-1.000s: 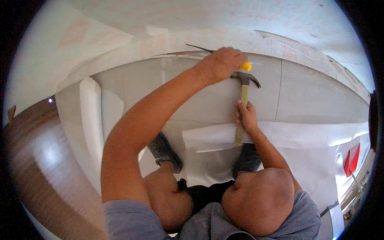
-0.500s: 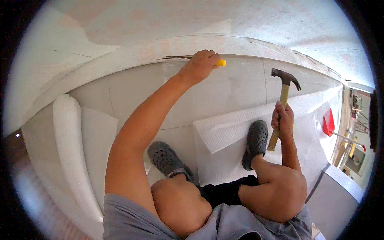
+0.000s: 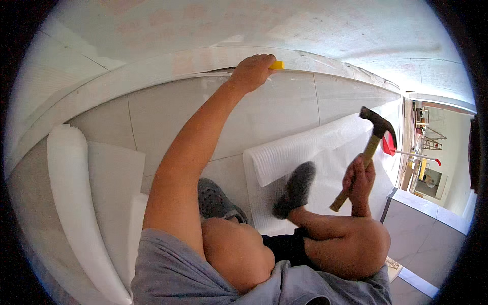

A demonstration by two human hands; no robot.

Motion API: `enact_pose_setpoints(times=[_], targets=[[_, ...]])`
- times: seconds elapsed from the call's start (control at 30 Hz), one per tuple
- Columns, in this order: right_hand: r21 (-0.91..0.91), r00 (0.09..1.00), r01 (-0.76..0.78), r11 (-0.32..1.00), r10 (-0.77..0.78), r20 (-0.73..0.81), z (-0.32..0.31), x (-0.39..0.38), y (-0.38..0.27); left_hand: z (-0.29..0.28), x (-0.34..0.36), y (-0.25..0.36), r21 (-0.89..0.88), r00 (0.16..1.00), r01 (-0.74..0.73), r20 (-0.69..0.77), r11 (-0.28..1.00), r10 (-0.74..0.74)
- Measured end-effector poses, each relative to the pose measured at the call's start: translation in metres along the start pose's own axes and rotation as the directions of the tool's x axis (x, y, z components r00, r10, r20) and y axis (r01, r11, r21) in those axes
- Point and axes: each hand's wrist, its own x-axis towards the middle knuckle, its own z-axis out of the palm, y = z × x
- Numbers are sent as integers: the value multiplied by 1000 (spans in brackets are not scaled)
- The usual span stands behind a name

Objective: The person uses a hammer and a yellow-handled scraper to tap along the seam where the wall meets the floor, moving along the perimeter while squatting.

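Note:
My left hand is stretched out to the base of the wall, its fingers closed round a tool whose yellow handle end sticks out on the right. The rest of that tool is hidden by my hand, so its kind does not show. Just left of the hand, a dark gap runs along the pale strip at the foot of the wall. In my right hand is a claw hammer, gripped by its wooden handle with the head up. The hammer is raised over white foam sheeting, apart from the yellow-ended tool.
Light floor tiles lie beneath me. Folded white foam sheeting spreads under my right shoe; a long foam roll lies at left. A red dustpan and a grey tiled block stand at right.
The hammer has come lower and to the right in view, its head tilted more. My right foot has shifted left. My left hand keeps its grip at the wall base.

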Motion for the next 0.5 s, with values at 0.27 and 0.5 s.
enact_pose_setpoints(times=[0.27, 0.5], targets=[[222, 970, -199, 954, 159, 183, 122, 47, -2, 16, 22, -36, 213, 994, 87, 44, 973, -98], [332, 999, -53, 942, 51, 15, 126, 155, 25, 29, 27, -41, 208, 984, 113, 110, 972, -138]])
